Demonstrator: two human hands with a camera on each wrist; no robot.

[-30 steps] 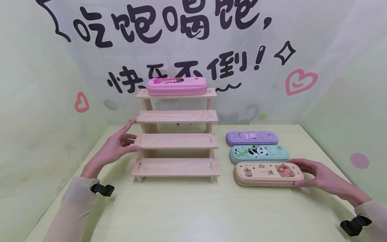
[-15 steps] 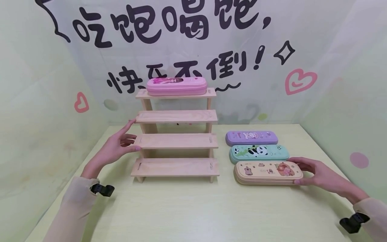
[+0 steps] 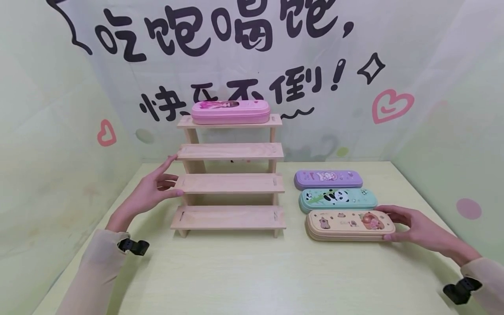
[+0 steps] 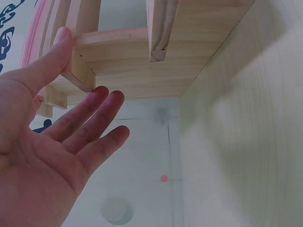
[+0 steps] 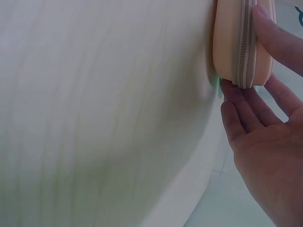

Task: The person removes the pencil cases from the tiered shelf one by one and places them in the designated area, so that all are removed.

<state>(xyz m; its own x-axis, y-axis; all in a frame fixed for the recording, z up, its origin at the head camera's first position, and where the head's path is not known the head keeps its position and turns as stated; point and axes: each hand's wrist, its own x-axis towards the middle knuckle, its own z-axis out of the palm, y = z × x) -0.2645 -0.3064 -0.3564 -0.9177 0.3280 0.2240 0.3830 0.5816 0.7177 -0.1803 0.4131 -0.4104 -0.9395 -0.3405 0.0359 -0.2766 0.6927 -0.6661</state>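
Note:
A cream pencil case (image 3: 350, 225) with cartoon animals lies on the table at the right. My right hand (image 3: 413, 229) pinches its right end, thumb on the front side and fingers behind. The right wrist view shows the thumb by the zip (image 5: 246, 45) and the fingers round the end. To the left, my left hand (image 3: 153, 188) touches the side of a wooden four-step display rack (image 3: 228, 183), thumb against one shelf's end and index finger reaching the shelf above. In the left wrist view its other fingers (image 4: 102, 116) extend loosely beside the rack.
A pink pencil case (image 3: 230, 112) sits on the rack's top shelf. Behind the cream case lie a teal panda pencil case (image 3: 338, 200) and a purple one (image 3: 328, 179), lined up closely. A printed cloth backdrop (image 3: 330, 127) stands behind the table (image 3: 244, 271).
The cream pencil case has shifted slightly away from me, closer against the teal one, with my right hand holding its end. My left hand has stayed at the rack.

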